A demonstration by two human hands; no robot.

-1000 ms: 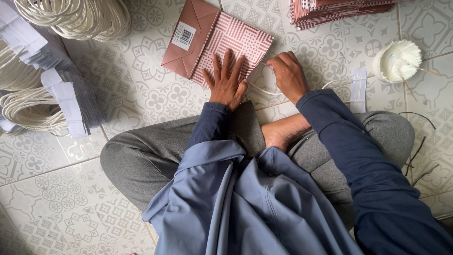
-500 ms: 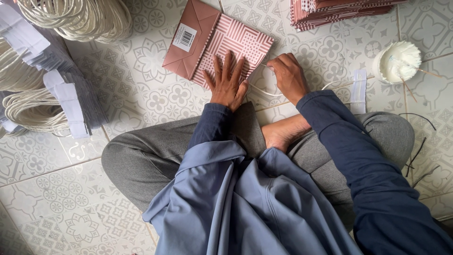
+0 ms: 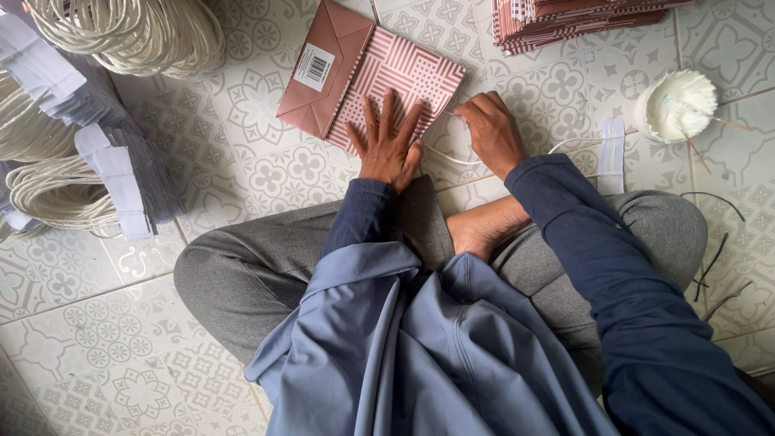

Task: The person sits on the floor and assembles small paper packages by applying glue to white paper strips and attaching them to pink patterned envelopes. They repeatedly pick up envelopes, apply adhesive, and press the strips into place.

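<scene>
The bag [image 3: 379,77], a flat pink paper one with a patterned face, lies on the tiled floor [image 3: 258,169] at upper centre of the frame. Its long axis runs from upper left to lower right, folded bottom flap toward the upper left, mouth toward the lower right. The left hand [image 3: 389,145] lies flat with fingers spread on its lower edge, likely pinning it down. The right hand [image 3: 492,133], fingers curled together, pinches a white cord [image 3: 448,157] at the bag's lower-right corner.
</scene>
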